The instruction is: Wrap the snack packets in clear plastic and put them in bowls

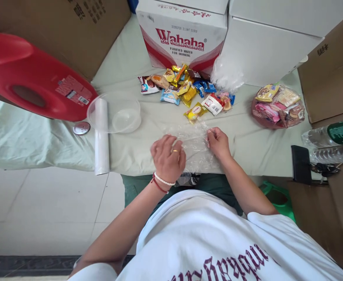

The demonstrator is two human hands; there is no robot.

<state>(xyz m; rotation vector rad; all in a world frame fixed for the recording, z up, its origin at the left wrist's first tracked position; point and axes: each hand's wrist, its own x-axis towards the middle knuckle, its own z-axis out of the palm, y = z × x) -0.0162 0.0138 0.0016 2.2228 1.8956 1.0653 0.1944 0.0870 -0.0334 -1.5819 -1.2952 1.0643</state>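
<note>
So nearest up is a white T-shirt [200, 234] with dark red lettering, and off to the right a bit of green stool [284, 203] pokes out under the desk [133, 152], which has a pale green cloth on it. Along the near edge lies the clear plastic [199, 150], all thin and crinkly, right between the two hands. Left hand [168, 156] (gold ring, bracelets at the wrist) is at its left side, fingers bent, back of the hand up; honestly can't tell if that grip is pinching anything, since the fingertips are hidden. Right hand [218, 143] is easier: thumb and forefinger are pinching the plastic's right edge.

Way over right by the desk edge there's a black device [301, 166], with a couple of bottles [318, 137] lying just beyond it. On the left, a white roll [102, 156] sticks out over the edge, and a clear tub [126, 113] overlaps its far part.

Further back: a bowl [261, 120] of wrapped snacks on the right, a loose snack pile [186, 88] in the middle, a big red jug [52, 89] on the left, and behind the pile a Wahaha box [183, 35].
</note>
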